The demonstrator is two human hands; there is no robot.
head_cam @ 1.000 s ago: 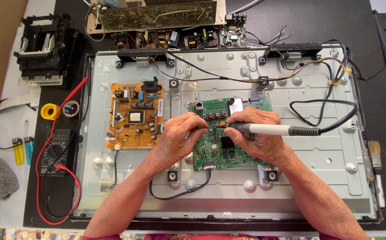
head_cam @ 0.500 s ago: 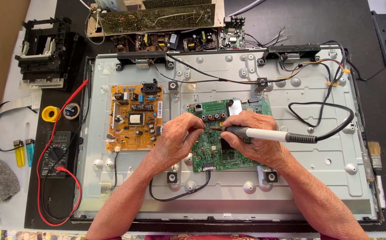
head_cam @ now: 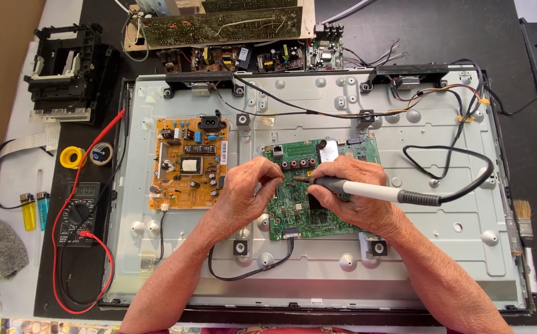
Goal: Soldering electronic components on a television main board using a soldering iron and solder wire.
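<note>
Head view: both hands meet over the green board [head_cam: 318,188] at frame centre.
Right hand [head_cam: 349,195] clenches the soldering iron [head_cam: 367,190], its long axis level, tip pointing left toward the left hand [head_cam: 244,192], whose fingertips pinch at the board beside the tip; what they pinch cannot be told.

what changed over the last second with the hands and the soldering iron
Little changed. The right hand kept its grip on the soldering iron, its tip staying over the green circuit board. The left hand stayed pinched beside the tip. The orange board and multimeter did not move.
</note>
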